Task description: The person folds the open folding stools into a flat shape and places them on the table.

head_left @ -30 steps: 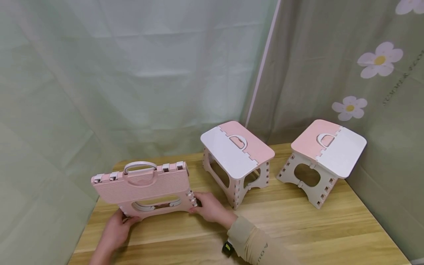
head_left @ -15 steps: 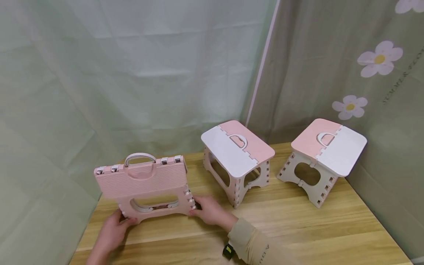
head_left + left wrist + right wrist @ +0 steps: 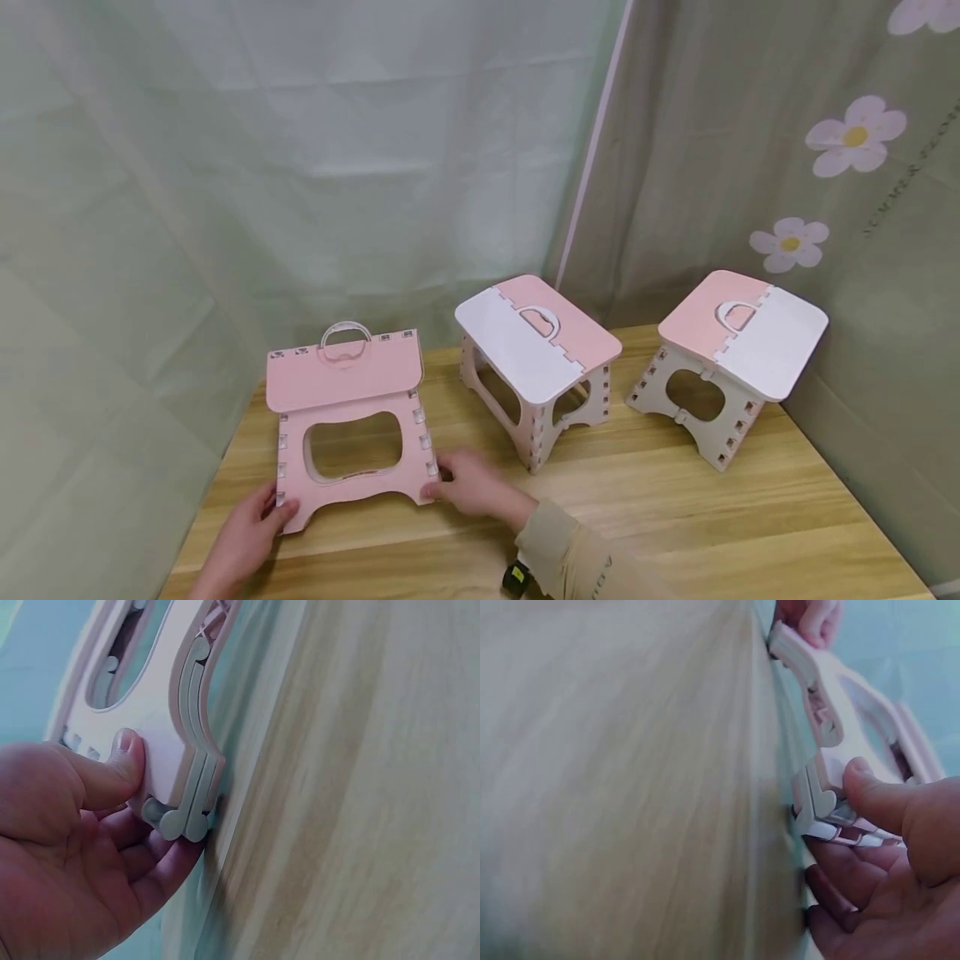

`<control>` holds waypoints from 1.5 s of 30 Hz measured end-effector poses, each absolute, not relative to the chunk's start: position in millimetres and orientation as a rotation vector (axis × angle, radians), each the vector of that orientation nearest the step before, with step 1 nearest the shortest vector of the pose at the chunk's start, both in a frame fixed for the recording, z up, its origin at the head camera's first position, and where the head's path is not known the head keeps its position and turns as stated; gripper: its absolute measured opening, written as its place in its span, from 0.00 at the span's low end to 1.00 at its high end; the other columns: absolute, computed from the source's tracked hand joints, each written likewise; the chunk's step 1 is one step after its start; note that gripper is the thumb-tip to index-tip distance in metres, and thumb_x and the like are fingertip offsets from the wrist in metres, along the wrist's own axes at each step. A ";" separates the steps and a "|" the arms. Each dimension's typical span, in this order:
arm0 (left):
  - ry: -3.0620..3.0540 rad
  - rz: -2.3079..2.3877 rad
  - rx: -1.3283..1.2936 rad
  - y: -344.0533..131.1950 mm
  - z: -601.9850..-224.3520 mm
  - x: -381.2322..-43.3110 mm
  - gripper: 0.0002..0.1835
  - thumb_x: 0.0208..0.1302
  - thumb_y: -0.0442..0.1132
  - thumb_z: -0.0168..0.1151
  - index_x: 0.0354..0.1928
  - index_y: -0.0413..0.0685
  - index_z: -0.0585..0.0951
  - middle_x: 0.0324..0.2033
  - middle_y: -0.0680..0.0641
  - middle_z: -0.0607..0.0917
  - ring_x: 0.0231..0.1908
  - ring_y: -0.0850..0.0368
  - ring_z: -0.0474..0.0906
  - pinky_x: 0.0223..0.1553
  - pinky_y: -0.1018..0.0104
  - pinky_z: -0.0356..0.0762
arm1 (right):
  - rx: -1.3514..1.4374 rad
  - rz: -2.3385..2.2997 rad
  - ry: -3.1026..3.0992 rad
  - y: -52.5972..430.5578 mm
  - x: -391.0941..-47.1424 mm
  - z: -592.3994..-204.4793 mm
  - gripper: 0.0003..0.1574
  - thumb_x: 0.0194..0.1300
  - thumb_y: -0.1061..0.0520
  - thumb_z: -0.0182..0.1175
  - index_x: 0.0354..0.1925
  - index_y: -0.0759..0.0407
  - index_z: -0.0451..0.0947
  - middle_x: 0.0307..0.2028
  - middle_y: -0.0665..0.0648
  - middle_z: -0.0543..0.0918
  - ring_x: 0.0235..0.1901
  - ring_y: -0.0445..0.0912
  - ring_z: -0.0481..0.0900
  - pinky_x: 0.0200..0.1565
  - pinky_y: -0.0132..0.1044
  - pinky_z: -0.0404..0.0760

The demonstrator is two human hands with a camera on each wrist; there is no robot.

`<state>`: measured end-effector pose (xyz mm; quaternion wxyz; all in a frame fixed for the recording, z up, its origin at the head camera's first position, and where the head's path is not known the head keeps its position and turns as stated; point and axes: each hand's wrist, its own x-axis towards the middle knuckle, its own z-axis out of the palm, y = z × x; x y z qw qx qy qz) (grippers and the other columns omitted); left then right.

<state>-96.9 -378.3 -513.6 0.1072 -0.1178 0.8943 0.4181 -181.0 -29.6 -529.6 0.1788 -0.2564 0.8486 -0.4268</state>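
In the head view a folding stool [image 3: 352, 454] stands at the left of the table, its pink top half above a pink leg panel with a large cutout. A white carrying handle [image 3: 347, 327] sticks up from its upper edge. My left hand [image 3: 243, 529] grips the lower left corner; the left wrist view has the thumb [image 3: 126, 761] on the face and fingers beneath. My right hand [image 3: 474, 483] holds the lower right corner, thumb [image 3: 870, 787] on the face in the right wrist view. There, the stool's leg layers lie flat together.
An opened pink-and-white stool [image 3: 536, 337] stands right of the held one. Another opened stool [image 3: 742, 333] is at the far right. Curtains [image 3: 375, 167] hang behind the wooden table [image 3: 675, 533]. A small black object [image 3: 516, 577] lies by the right sleeve.
The held stool has tipped so its face turns toward the camera, and its top has shifted back and right. Both hands keep hold of the lower corners; the left moved slightly down and left.
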 end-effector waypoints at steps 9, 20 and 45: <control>2.575 1.206 -0.389 -388.1 -517.1 -90.6 0.34 0.88 0.42 0.47 0.74 0.14 0.56 0.73 0.19 0.63 0.74 0.27 0.61 0.71 0.33 0.63 | -0.599 -1.295 2.276 -36.2 -165.3 -523.6 0.13 0.71 0.45 0.73 0.43 0.53 0.88 0.24 0.45 0.78 0.24 0.38 0.71 0.27 0.32 0.70; 2.490 1.212 -0.516 -394.7 -512.8 -89.4 0.44 0.88 0.57 0.41 0.74 0.13 0.55 0.73 0.17 0.60 0.73 0.21 0.56 0.72 0.27 0.55 | -0.524 -1.325 2.214 -43.7 -164.2 -524.1 0.17 0.74 0.40 0.68 0.39 0.51 0.89 0.19 0.47 0.76 0.20 0.39 0.70 0.24 0.33 0.67; 2.752 0.837 -0.541 -396.0 -511.4 -100.2 0.57 0.76 0.59 0.65 0.76 0.15 0.48 0.72 0.14 0.56 0.72 0.16 0.54 0.71 0.27 0.57 | -0.807 -0.810 2.519 -68.2 -165.0 -518.9 0.47 0.72 0.34 0.68 0.79 0.52 0.70 0.57 0.50 0.88 0.53 0.39 0.83 0.52 0.35 0.82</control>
